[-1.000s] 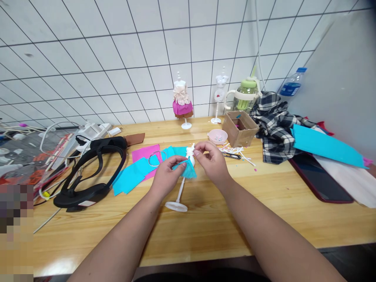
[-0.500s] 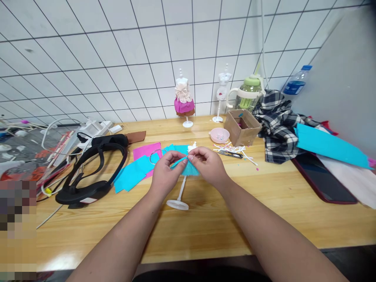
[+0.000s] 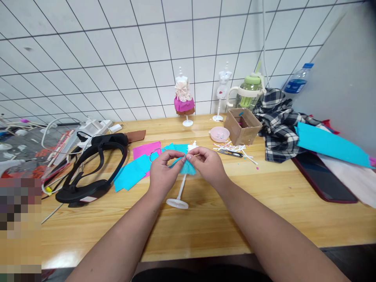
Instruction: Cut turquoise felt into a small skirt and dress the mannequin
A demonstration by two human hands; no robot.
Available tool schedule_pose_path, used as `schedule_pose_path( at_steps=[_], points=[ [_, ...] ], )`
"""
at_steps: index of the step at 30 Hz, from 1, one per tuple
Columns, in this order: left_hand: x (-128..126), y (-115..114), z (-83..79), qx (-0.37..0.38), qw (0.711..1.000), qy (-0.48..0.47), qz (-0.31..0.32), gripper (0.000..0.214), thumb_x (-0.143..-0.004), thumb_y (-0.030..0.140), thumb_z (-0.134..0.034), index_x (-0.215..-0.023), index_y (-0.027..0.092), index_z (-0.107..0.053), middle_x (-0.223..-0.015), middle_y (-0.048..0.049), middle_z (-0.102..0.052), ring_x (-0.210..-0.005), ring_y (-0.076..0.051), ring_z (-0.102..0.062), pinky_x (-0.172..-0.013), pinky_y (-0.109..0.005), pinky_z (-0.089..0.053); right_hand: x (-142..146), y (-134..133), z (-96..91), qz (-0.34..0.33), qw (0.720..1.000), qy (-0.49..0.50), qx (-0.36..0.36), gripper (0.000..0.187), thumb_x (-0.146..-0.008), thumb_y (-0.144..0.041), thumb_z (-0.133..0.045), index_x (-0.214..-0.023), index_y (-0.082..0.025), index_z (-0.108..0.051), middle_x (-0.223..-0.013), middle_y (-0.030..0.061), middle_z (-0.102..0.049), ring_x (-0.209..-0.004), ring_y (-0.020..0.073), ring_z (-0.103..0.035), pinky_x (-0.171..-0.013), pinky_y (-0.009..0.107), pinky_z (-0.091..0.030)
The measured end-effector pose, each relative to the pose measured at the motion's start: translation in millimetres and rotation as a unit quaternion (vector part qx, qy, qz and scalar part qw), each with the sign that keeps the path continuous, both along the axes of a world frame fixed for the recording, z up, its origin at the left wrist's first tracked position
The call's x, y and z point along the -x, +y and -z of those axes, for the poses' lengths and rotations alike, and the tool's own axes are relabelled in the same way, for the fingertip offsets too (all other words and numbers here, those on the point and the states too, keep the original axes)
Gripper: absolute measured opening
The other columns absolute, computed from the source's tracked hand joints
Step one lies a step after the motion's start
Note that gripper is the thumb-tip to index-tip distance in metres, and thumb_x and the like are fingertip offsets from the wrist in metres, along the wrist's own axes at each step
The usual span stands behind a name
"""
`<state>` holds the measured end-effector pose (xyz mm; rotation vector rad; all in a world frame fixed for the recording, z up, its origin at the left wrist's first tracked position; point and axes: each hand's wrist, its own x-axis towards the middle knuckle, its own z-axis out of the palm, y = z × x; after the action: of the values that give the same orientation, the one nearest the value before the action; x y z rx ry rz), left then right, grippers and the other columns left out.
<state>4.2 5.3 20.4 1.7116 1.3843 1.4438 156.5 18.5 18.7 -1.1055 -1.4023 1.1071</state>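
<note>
A small white mannequin stand (image 3: pixel 178 197) tilts on the wooden table, with a gathered cyan paper skirt (image 3: pixel 188 167) around its torso. My left hand (image 3: pixel 161 174) pinches the skirt's left side at the waist. My right hand (image 3: pixel 207 164) pinches it from the right, fingertips meeting the left hand's. The hands hide most of the mannequin's torso. Behind them lie cyan paper pieces (image 3: pixel 132 175) and a pink sheet (image 3: pixel 145 150).
A black head strap (image 3: pixel 91 172) lies at the left. At the back stand a dressed mannequin (image 3: pixel 183 100), a bare mannequin (image 3: pixel 221 94), a pink dish (image 3: pixel 219 134), a cardboard box (image 3: pixel 242 126), scissors (image 3: pixel 233 153) and a green cup (image 3: pixel 249 92). A plaid cloth (image 3: pixel 277 123) and a dark tablet (image 3: pixel 323 178) lie right.
My right hand came down from the mannequin's top to the skirt's waist, and both hands now pinch close together. The camera view shifted slightly.
</note>
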Motion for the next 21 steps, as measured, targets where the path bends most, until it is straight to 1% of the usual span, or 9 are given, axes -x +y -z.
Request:
schedule_pose_path(
  at_steps=[3,7,9,13,17,21],
  points=[
    [-0.6,-1.1,-1.2,-0.011,1.0,-0.011,-0.018,0.021,-0.077,0.032,-0.074,-0.093,0.02,-0.066,-0.092,-0.0047,-0.071,-0.09,-0.02,-0.068,-0.087,-0.035,-0.053,0.9,-1.1,-0.8,0.001,1.0,-0.001,0.012,0.019,-0.076,-0.038,-0.066,-0.079,-0.02,-0.071,-0.06,-0.0025,-0.06,-0.051,0.0102,-0.046,-0.05,0.024,-0.037],
    [-1.1,-2.1,-3.7,-0.017,0.999,0.004,-0.037,0.02,-0.076,0.031,-0.074,-0.091,0.021,-0.064,-0.091,-0.0037,-0.07,-0.089,-0.02,-0.068,-0.085,-0.033,-0.053,0.6,-1.7,-4.4,-0.021,0.998,0.041,0.032,0.022,-0.078,-0.038,-0.063,-0.079,-0.018,-0.072,-0.067,0.0004,-0.066,-0.058,0.0119,-0.054,-0.055,0.025,-0.044],
    [-1.1,-2.6,-4.7,-0.013,0.999,0.007,-0.036,0.02,-0.077,0.029,-0.073,-0.092,0.021,-0.064,-0.091,-0.0034,-0.069,-0.088,-0.019,-0.068,-0.083,-0.032,-0.053,-0.1,-1.9,-7.2,-0.03,0.997,0.053,0.037,0.022,-0.078,-0.035,-0.06,-0.078,-0.018,-0.073,-0.072,0.0016,-0.069,-0.062,0.0126,-0.057,-0.059,0.025,-0.046],
    [-1.1,-3.5,-5.9,-0.007,1.0,0.007,-0.016,0.019,-0.077,0.029,-0.072,-0.092,0.021,-0.063,-0.092,-0.0038,-0.07,-0.09,-0.02,-0.068,-0.085,-0.032,-0.053,-1.2,-1.8,-12.0,-0.019,0.997,0.055,0.045,0.02,-0.077,-0.029,-0.058,-0.076,-0.018,-0.074,-0.074,0.0019,-0.072,-0.066,0.0134,-0.061,-0.064,0.026,-0.049],
    [-0.9,-3.5,-7.3,-0.003,1.0,-0.002,-0.017,0.017,-0.077,0.029,-0.072,-0.089,0.02,-0.062,-0.089,-0.0035,-0.069,-0.088,-0.019,-0.068,-0.083,-0.031,-0.052,-1.6,-1.5,-12.3,-0.021,0.997,0.052,0.051,0.02,-0.078,-0.028,-0.058,-0.076,-0.018,-0.075,-0.072,0.0017,-0.071,-0.065,0.0138,-0.062,-0.063,0.026,-0.049],
    [-0.8,-2.3,-8.0,0.002,0.999,-0.027,-0.022,0.021,-0.074,0.026,-0.074,-0.083,0.02,-0.056,-0.083,-0.0009,-0.066,-0.085,-0.018,-0.068,-0.08,-0.03,-0.051,-2.2,-2.2,-9.6,-0.028,0.999,0.025,0.039,0.022,-0.081,-0.029,-0.057,-0.081,-0.019,-0.077,-0.071,0.0016,-0.07,-0.064,0.0141,-0.061,-0.063,0.027,-0.049]
  ],
)
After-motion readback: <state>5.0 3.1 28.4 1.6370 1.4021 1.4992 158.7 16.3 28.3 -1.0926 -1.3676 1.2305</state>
